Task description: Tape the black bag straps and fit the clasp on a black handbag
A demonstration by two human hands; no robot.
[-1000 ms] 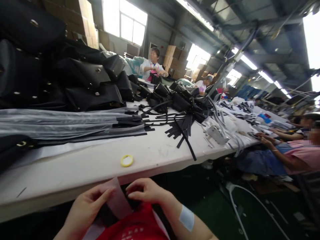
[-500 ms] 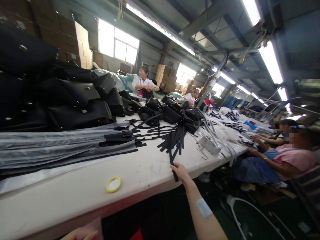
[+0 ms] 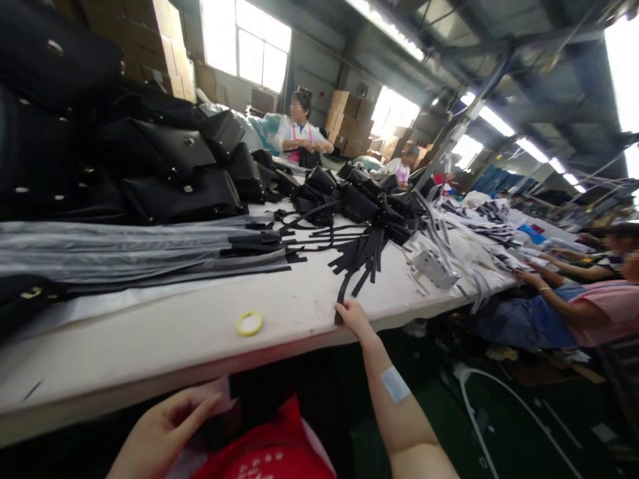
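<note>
My right hand (image 3: 352, 315) reaches out to the table edge and its fingers are closed on the near end of a black strap (image 3: 343, 293), which lies on the white table (image 3: 164, 332) and runs back into a pile of black straps (image 3: 367, 249). My left hand (image 3: 164, 419) stays low by my lap, with thumb and fingers pinching a pale pink sheet (image 3: 219, 399) above a red garment (image 3: 264, 452). A white plaster (image 3: 394, 384) sits on my right forearm.
A yellow tape ring (image 3: 249, 323) lies near the table edge. Black bags (image 3: 150, 166) are stacked at the left over grey plastic-wrapped strips (image 3: 124, 249). Seated people work at the right (image 3: 589, 306) and at the far end (image 3: 302, 136). A white stapler-like tool (image 3: 432, 266) lies mid-table.
My right hand left my lap, reached to the table edge and took hold of the long black strap, dragging its end left. My left hand keeps the pink sheet.
</note>
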